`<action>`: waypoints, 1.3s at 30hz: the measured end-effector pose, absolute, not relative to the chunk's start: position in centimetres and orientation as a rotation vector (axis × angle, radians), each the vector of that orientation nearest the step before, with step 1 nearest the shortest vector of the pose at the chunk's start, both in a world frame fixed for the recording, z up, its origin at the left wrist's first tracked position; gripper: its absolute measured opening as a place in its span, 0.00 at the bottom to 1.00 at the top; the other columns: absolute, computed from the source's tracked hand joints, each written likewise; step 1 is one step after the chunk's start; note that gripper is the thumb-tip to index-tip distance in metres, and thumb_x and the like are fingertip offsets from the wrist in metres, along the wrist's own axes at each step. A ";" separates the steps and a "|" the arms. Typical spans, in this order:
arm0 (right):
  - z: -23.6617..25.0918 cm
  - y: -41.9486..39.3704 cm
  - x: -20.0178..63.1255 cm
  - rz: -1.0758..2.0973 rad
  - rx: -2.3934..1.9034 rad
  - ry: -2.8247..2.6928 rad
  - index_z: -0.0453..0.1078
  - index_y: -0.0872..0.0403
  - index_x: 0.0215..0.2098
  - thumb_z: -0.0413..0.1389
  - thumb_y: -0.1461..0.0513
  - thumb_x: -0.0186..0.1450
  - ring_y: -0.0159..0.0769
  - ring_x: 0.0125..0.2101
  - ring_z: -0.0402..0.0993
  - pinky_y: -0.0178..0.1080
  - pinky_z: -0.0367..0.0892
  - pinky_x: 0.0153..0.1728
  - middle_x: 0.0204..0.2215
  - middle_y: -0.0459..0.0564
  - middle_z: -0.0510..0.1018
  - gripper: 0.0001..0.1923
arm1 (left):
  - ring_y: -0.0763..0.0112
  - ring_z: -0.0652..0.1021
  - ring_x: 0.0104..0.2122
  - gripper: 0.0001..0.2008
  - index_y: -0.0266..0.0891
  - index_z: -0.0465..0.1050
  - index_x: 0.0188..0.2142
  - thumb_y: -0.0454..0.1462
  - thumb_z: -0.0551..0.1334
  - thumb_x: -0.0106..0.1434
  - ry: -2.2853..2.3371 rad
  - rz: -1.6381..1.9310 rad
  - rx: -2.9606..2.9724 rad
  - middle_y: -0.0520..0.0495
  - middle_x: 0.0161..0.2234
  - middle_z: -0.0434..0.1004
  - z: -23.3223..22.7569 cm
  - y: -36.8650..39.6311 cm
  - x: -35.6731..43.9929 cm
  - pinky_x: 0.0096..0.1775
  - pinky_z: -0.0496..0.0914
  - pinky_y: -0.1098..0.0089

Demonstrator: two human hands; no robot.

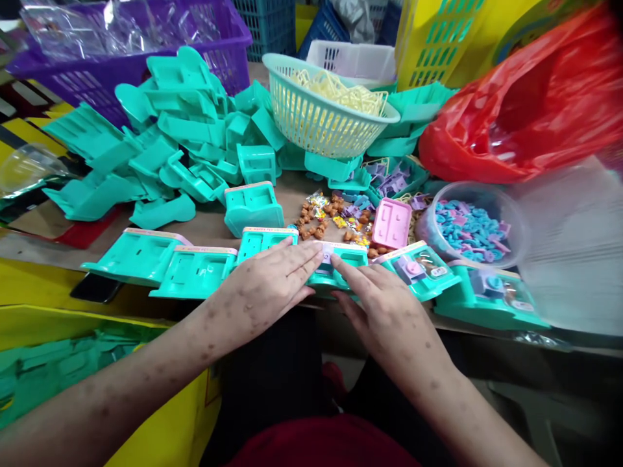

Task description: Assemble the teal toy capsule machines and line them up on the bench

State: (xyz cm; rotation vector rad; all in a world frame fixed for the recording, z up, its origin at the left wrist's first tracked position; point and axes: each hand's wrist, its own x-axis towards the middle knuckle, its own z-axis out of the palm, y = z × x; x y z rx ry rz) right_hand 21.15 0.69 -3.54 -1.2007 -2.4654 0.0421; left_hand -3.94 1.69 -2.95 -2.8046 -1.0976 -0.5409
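Lap: a red garment [331, 444] and dark cloth are seen at the bottom edge, between the two forearms.
Left hand: the left hand [265, 285] is laid flat, palm down, fingers held together and stretched toward the right; nothing is pinched.
Right hand: the right hand [384, 305] is laid flat as well, fingers together and pointed up and left, its fingertips just beside those of the other hand.
Teal toy piece: the teal toy piece [335, 269] is pressed under both sets of fingertips at the near edge of the tabletop [204, 224]; it is largely covered, and only its far rim with a pale strip is seen.
Row: similar teal pieces are lined up along the same edge, two empty ones [195, 272] to the left of the hands and two filled ones [423, 269] to the right.
Pink tray: a small pink tray [392, 224] is set just behind the held piece.
Small bits: brown and wrapped bits [321, 217] are scattered beside the tray.
Clear bowl: a clear bowl [511, 220] of blue and pink parts is placed at the right.
Heap: loose teal shells [185, 143] are piled at the back left.
Basket: a pale green basket [321, 123] with yellow parts is set behind the heap.
Red bag: a red plastic bag [525, 97] is seen at the far right.
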 end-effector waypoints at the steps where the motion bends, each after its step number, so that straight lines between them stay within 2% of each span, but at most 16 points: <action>1: -3.5 0.8 21.1 0.039 -1.206 -2.482 0.67 0.59 0.72 0.56 0.64 0.79 0.54 0.47 0.82 0.58 0.79 0.54 0.47 0.60 0.85 0.25 | 0.54 0.73 0.72 0.25 0.29 0.68 0.72 0.35 0.60 0.79 -1.090 -0.542 -2.807 0.32 0.72 0.70 -3.0 1.7 -4.0 0.74 0.69 0.51; 4: -3.2 0.9 20.8 0.019 -1.205 -2.522 0.69 0.61 0.70 0.56 0.65 0.78 0.54 0.45 0.82 0.58 0.79 0.52 0.46 0.61 0.85 0.24 | 0.55 0.73 0.72 0.25 0.29 0.68 0.72 0.36 0.60 0.79 -1.090 -0.545 -2.833 0.32 0.72 0.70 -3.1 1.8 -4.0 0.74 0.69 0.51; 8: -3.3 0.8 20.8 0.042 -1.241 -2.496 0.69 0.59 0.70 0.58 0.63 0.78 0.55 0.49 0.81 0.60 0.78 0.55 0.48 0.61 0.85 0.24 | 0.56 0.74 0.72 0.27 0.32 0.66 0.73 0.37 0.61 0.79 -1.137 -0.503 -2.910 0.35 0.72 0.71 -2.4 2.1 -4.5 0.76 0.64 0.46; 11: -3.7 0.5 21.0 0.100 -1.231 -2.455 0.65 0.58 0.73 0.57 0.63 0.79 0.54 0.52 0.80 0.60 0.77 0.58 0.50 0.60 0.84 0.26 | 0.53 0.76 0.69 0.27 0.37 0.70 0.71 0.45 0.64 0.78 -1.214 -0.493 -2.940 0.37 0.70 0.75 -1.0 2.6 -5.5 0.76 0.61 0.43; 13: -4.0 0.3 21.1 0.101 -1.208 -2.430 0.63 0.57 0.75 0.57 0.63 0.79 0.53 0.53 0.79 0.59 0.77 0.59 0.51 0.60 0.83 0.27 | 0.49 0.77 0.68 0.28 0.37 0.72 0.69 0.49 0.65 0.77 -1.308 -0.526 -2.909 0.36 0.68 0.77 0.0 2.8 -6.0 0.74 0.64 0.42; 15: -4.2 0.1 21.1 0.079 -1.192 -2.400 0.60 0.58 0.76 0.57 0.63 0.79 0.53 0.54 0.80 0.57 0.77 0.59 0.53 0.61 0.83 0.30 | 0.48 0.77 0.67 0.28 0.37 0.73 0.68 0.49 0.65 0.77 -1.365 -0.553 -2.886 0.35 0.67 0.78 0.6 2.8 -6.2 0.73 0.66 0.44; 19: -4.6 0.1 21.1 0.007 -1.198 -2.349 0.54 0.62 0.79 0.59 0.61 0.79 0.54 0.56 0.81 0.55 0.78 0.57 0.57 0.65 0.82 0.36 | 0.50 0.77 0.68 0.24 0.42 0.73 0.68 0.48 0.64 0.78 -1.290 -0.536 -2.914 0.40 0.67 0.78 0.1 2.8 -5.4 0.73 0.64 0.43; 21: -4.8 0.2 21.0 -0.027 -1.184 -2.337 0.56 0.62 0.78 0.59 0.60 0.79 0.54 0.55 0.81 0.55 0.78 0.56 0.57 0.66 0.82 0.34 | 0.50 0.76 0.69 0.23 0.42 0.72 0.69 0.46 0.63 0.79 -1.252 -0.523 -2.917 0.41 0.69 0.77 -0.7 2.8 -5.0 0.73 0.64 0.43; 24: -5.0 0.2 20.9 -0.029 -1.164 -2.330 0.60 0.63 0.75 0.59 0.61 0.79 0.52 0.51 0.82 0.54 0.79 0.54 0.55 0.65 0.83 0.31 | 0.53 0.74 0.70 0.23 0.39 0.71 0.70 0.44 0.62 0.80 -1.207 -0.544 -2.945 0.42 0.71 0.75 -1.7 3.0 -4.9 0.75 0.64 0.48; 29: -5.6 -0.1 20.6 0.009 -1.201 -2.240 0.58 0.60 0.76 0.60 0.60 0.78 0.51 0.51 0.83 0.54 0.80 0.53 0.53 0.63 0.84 0.32 | 0.59 0.74 0.71 0.22 0.38 0.72 0.69 0.41 0.61 0.80 -1.161 -0.583 -3.004 0.42 0.71 0.75 -1.8 3.4 -5.1 0.76 0.63 0.55; 32: -5.9 -0.4 20.3 0.023 -1.220 -2.215 0.58 0.59 0.75 0.59 0.61 0.79 0.52 0.52 0.83 0.55 0.81 0.53 0.54 0.64 0.83 0.31 | 0.57 0.75 0.70 0.22 0.39 0.72 0.69 0.43 0.62 0.79 -1.166 -0.557 -3.007 0.42 0.70 0.76 -1.1 3.3 -5.0 0.75 0.65 0.53; 36: -6.1 -0.6 19.9 0.016 -1.228 -2.174 0.61 0.61 0.72 0.59 0.63 0.78 0.51 0.51 0.82 0.53 0.80 0.54 0.51 0.62 0.84 0.27 | 0.49 0.75 0.70 0.25 0.38 0.70 0.70 0.47 0.61 0.79 -1.127 -0.484 -2.958 0.37 0.69 0.76 -0.6 3.3 -4.7 0.74 0.65 0.44; 39: -6.2 -0.6 19.7 0.001 -1.211 -2.143 0.63 0.63 0.69 0.58 0.64 0.78 0.51 0.52 0.81 0.53 0.79 0.56 0.50 0.62 0.84 0.24 | 0.48 0.75 0.69 0.28 0.40 0.67 0.71 0.51 0.59 0.80 -1.137 -0.436 -3.001 0.37 0.70 0.75 0.0 4.2 -4.9 0.73 0.65 0.44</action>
